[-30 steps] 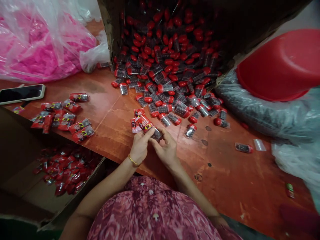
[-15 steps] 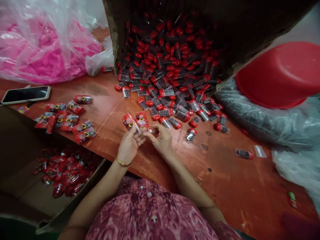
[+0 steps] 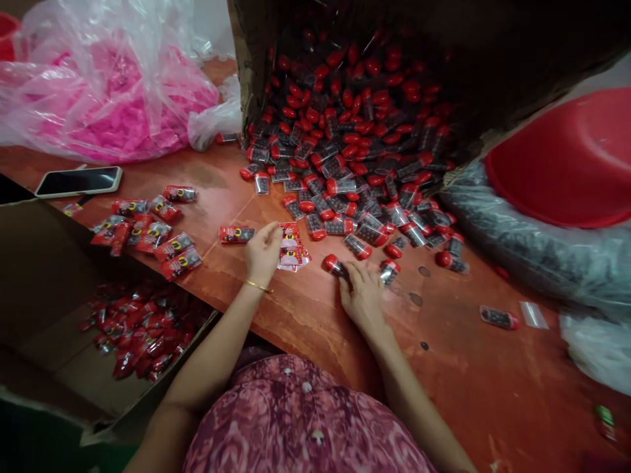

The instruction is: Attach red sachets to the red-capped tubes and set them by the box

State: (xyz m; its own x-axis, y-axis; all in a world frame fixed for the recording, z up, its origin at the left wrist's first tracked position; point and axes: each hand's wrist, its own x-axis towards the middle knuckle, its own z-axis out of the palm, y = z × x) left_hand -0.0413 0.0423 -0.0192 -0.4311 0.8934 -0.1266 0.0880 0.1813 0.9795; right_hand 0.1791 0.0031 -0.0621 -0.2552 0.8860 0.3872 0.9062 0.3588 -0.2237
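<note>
My left hand (image 3: 263, 255) is closed at the left edge of a small stack of red printed sleeves (image 3: 292, 255) on the table; what its fingertips pinch is hidden. Just left of it lies a filled red packet (image 3: 235, 234). With curled fingers, my right hand (image 3: 365, 297) grips a small clear container with a red cap (image 3: 334, 265), dark pellets inside, low over the table. Another red-capped container (image 3: 389, 270) lies beside that hand. Beyond both hands, a heap of the same containers (image 3: 340, 187) spills from a dark cardboard box (image 3: 245, 72).
Several finished-looking red packets (image 3: 152, 236) lie at the left, above an open carton (image 3: 54, 315) holding more. A phone (image 3: 79, 182) and a bag of pink pieces (image 3: 123, 118) sit behind. On the right, a red tub (image 3: 566, 157) rests on a filled plastic bag (image 3: 537, 256).
A filled packet now lies left of my left hand, which has let go of it and moved to the sleeve stack. My right hand has moved right, onto a red-capped container. The view has shifted slightly.
</note>
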